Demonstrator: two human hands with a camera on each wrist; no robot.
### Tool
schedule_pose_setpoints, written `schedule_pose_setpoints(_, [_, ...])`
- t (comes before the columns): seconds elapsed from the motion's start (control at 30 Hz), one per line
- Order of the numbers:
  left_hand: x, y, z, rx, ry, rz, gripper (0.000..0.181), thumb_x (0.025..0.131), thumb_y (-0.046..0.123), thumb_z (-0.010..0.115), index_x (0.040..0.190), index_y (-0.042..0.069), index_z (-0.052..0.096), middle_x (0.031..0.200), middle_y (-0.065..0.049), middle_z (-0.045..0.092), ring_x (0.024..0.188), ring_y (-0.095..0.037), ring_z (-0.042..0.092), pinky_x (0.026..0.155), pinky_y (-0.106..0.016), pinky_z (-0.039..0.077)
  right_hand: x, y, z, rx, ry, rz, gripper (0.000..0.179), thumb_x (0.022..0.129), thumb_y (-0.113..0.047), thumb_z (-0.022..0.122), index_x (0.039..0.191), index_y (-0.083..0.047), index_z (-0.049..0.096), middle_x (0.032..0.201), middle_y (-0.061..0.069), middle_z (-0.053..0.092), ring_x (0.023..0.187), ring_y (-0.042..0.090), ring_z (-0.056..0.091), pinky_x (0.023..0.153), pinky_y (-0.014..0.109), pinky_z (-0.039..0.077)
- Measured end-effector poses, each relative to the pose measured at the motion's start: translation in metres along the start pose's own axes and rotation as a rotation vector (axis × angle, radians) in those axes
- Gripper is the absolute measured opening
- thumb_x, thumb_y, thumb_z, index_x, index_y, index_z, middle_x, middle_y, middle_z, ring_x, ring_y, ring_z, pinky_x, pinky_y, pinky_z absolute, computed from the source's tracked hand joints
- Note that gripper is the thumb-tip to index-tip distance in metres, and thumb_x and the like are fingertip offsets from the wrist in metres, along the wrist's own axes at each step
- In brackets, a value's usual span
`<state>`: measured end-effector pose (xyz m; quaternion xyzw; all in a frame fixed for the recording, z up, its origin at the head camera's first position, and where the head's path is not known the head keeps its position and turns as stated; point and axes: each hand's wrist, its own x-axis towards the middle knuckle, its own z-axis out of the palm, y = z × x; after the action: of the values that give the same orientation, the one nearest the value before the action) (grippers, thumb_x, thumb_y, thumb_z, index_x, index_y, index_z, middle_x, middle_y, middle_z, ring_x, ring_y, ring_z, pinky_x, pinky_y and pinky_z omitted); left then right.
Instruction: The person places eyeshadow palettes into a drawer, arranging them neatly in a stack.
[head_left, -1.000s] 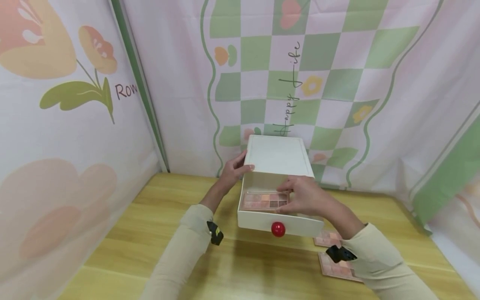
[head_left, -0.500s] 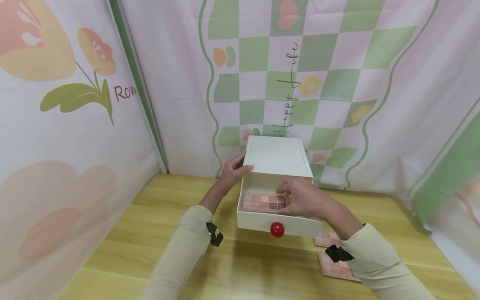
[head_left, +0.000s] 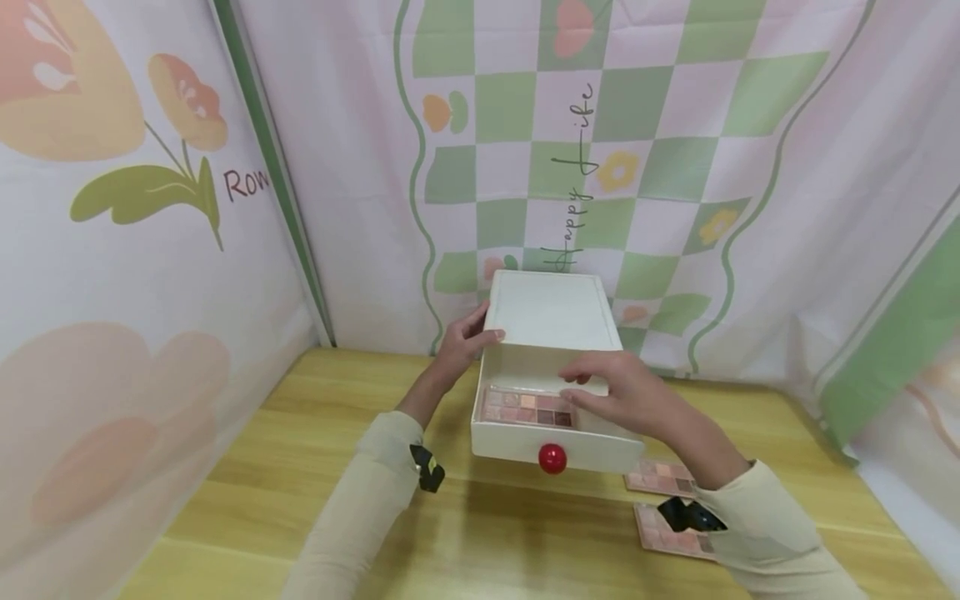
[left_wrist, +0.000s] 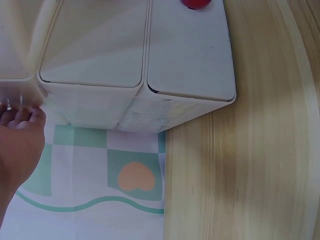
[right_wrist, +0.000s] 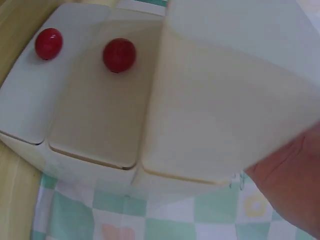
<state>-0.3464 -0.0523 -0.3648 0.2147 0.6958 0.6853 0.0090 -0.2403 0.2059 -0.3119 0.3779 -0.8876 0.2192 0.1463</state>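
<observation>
A white drawer cabinet [head_left: 555,308] stands against the back curtain, its top drawer [head_left: 510,439] pulled out by a red knob's [head_left: 552,458] side. Inside that drawer, at the left, lies an eyeshadow palette [head_left: 527,408] with pink, orange and brown pans. My left hand [head_left: 461,346] holds the cabinet's left front corner, thumb over the top edge and fingers along the side; bent fingers [left_wrist: 37,116] show in the left wrist view. My right hand [head_left: 622,392] hovers over the open drawer at the palette's right end, thumb and fingers parted, holding nothing.
Two more eyeshadow palettes lie on the wooden table to the right, a farther palette [head_left: 660,477] and a nearer palette [head_left: 671,531] partly behind my right sleeve. Below the open drawer are two closed drawers, a middle drawer [right_wrist: 100,110] and a bottom drawer [right_wrist: 35,95].
My right hand has let go of the eyeshadow palette and lifted slightly off it, thumb and fingers spread. The palette now lies in the drawer. My left hand stays on the cabinet.
</observation>
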Motion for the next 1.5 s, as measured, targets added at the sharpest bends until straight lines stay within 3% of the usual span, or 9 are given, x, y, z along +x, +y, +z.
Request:
schedule_pose_setpoints(0.23, [0.001,-0.002,0.000,0.010,0.012,-0.007,0.076,0.093,0.018,0.063,0.160,0.008,0.028,0.166,-0.016,0.033,0.149,-0.034,0.042,0.120,-0.045,0.043,-0.012,0.001,-0.010,0.002,0.086,-0.049,0.017,0.087,-0.003,0.075,0.104,-0.005,0.077,0.091,0.000,0.078,0.081,0.006,0.068,0.072,0.036,0.063])
schedule_pose_setpoints(0.43, [0.000,0.000,0.001,0.003,0.023,-0.005,0.074,0.093,0.017,0.062,0.159,0.009,0.029,0.166,-0.015,0.033,0.150,-0.034,0.040,0.122,-0.045,0.041,-0.022,0.003,-0.018,0.034,0.133,-0.089,0.016,0.088,-0.002,0.074,0.103,-0.006,0.077,0.087,0.001,0.077,0.080,-0.001,0.066,0.066,0.024,0.060])
schedule_pose_setpoints(0.57, [0.000,0.001,0.002,0.000,0.016,-0.001,0.074,0.093,0.017,0.062,0.159,0.009,0.029,0.166,-0.015,0.033,0.151,-0.034,0.040,0.122,-0.045,0.041,-0.032,0.008,-0.024,0.065,0.166,-0.096,0.017,0.086,0.001,0.074,0.102,-0.005,0.077,0.086,0.005,0.077,0.081,-0.003,0.064,0.069,0.015,0.056])
schedule_pose_setpoints(1.13, [0.000,-0.001,0.000,-0.017,0.025,-0.011,0.077,0.091,0.019,0.063,0.159,0.009,0.030,0.165,-0.017,0.035,0.148,-0.035,0.044,0.122,-0.045,0.041,-0.071,0.025,-0.033,0.028,0.238,0.054,0.022,0.084,0.004,0.074,0.101,-0.009,0.078,0.092,-0.003,0.078,0.086,-0.009,0.063,0.074,0.007,0.052])
schedule_pose_setpoints(1.27, [0.001,-0.003,0.000,-0.012,0.019,-0.008,0.077,0.091,0.019,0.063,0.159,0.007,0.029,0.165,-0.017,0.034,0.150,-0.035,0.041,0.123,-0.045,0.039,-0.082,0.034,-0.029,0.018,0.257,0.088,0.021,0.084,0.004,0.074,0.101,-0.008,0.078,0.092,0.000,0.078,0.088,-0.010,0.063,0.074,0.007,0.052])
schedule_pose_setpoints(1.5, [0.000,-0.003,0.001,-0.010,0.023,0.000,0.076,0.092,0.018,0.063,0.159,0.007,0.029,0.166,-0.016,0.033,0.151,-0.034,0.039,0.124,-0.045,0.038,-0.106,0.050,-0.026,-0.011,0.254,0.218,0.018,0.087,-0.002,0.074,0.104,-0.007,0.077,0.096,0.011,0.079,0.089,-0.015,0.059,0.071,0.007,0.052])
